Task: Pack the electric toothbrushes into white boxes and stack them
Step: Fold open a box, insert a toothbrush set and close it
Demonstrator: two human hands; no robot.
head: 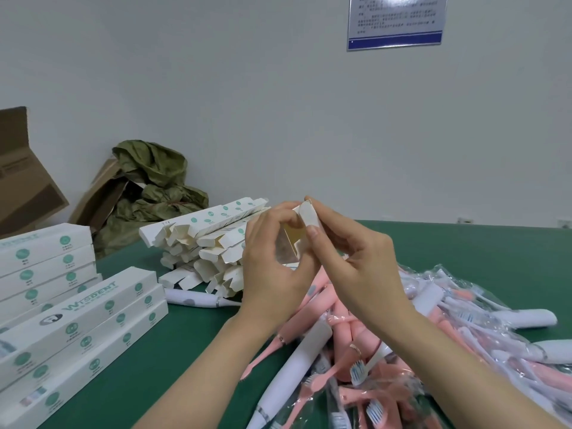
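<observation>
Both hands hold one white box (292,239) end-on above the green table (161,363), its open end facing me. My left hand (272,267) grips the box body from the left. My right hand (349,261) pinches the end flap (309,213) between thumb and fingers. Below the hands lies a heap of pink and white electric toothbrushes (365,345), some in clear bags. A pile of open, unfilled white boxes (204,243) sits behind the left hand. Closed white boxes with green print are stacked at the left (77,320).
One white toothbrush (198,300) lies alone on the table before the open boxes. Brown cartons (24,181) and a crumpled olive-green bag (154,187) stand at the back left. A blue-edged notice (396,20) hangs on the grey wall.
</observation>
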